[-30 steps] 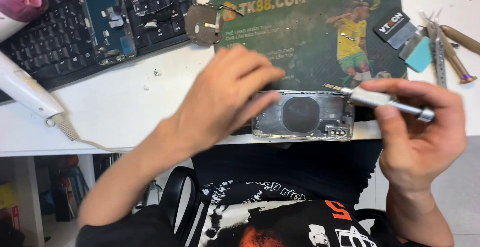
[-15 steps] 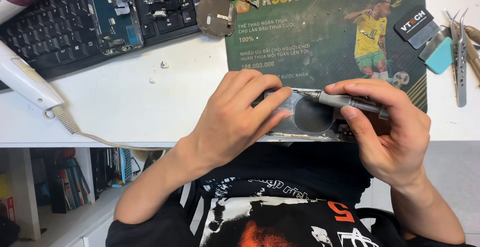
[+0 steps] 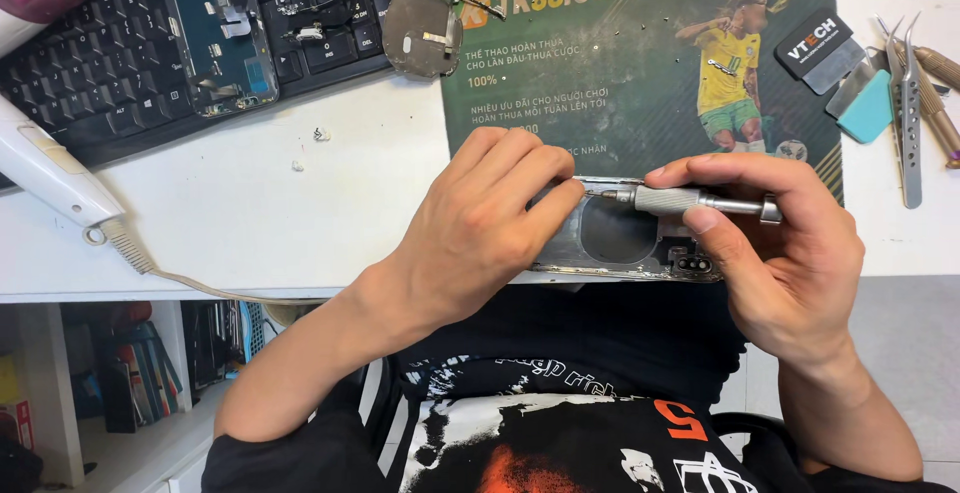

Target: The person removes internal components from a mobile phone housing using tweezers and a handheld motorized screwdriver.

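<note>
An opened phone back housing [image 3: 620,243] lies at the near edge of the white table, on the lower edge of a green printed mat [image 3: 640,73]. My left hand [image 3: 480,228] rests on the housing's left part, fingers curled over it and holding it down. My right hand [image 3: 780,253] grips a slim metal screwdriver [image 3: 680,200] held nearly flat, its tip pointing left and meeting the housing just beside my left fingertips. Part of the housing is hidden under my left hand.
A black keyboard [image 3: 100,63] with a detached phone screen [image 3: 220,28] on it lies at the back left. A round coil part [image 3: 422,33] sits by the mat's corner. Tweezers [image 3: 905,103] and small tools lie at the right. A white corded tool [image 3: 50,168] lies at the left.
My right hand brought the screwdriver in from the right and lowered its tip onto the housing. My left hand stayed on the housing, shifting slightly.
</note>
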